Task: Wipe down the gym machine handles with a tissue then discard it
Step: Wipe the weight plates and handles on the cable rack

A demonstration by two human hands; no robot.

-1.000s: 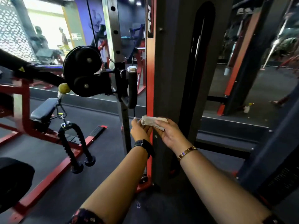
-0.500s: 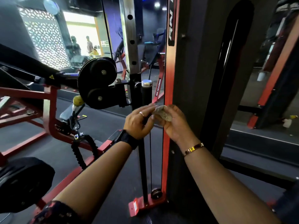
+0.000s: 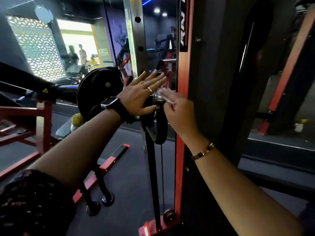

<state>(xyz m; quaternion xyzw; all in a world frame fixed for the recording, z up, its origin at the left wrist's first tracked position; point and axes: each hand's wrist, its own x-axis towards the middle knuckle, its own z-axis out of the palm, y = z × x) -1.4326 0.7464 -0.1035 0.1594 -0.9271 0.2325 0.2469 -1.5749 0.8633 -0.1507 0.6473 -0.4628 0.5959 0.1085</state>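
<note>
A black upright handle [image 3: 160, 126] with a chrome cap sits on the pulley carriage of the cable machine. My right hand [image 3: 177, 114] pinches a small white tissue [image 3: 164, 95], blurred by motion, right at the chrome top of that handle. My left hand [image 3: 141, 96] is raised in front of the carriage with fingers straight and spread, holding nothing; its thumb lies near the handle's upper part. A black rope handle [image 3: 97, 195] hangs low at the left, apart from both hands.
The machine's red and black upright [image 3: 183, 116] stands just right of the handle. A black pulley wheel [image 3: 98, 89] and yellow ball stop [image 3: 77, 119] are left of my left wrist. Red frame bars [image 3: 42, 123] and a bench lie at left; grey floor below.
My left hand has let go of the tissue and spread open, moving up and left. My right hand keeps the tissue and has brought it up to the handle's chrome top.
</note>
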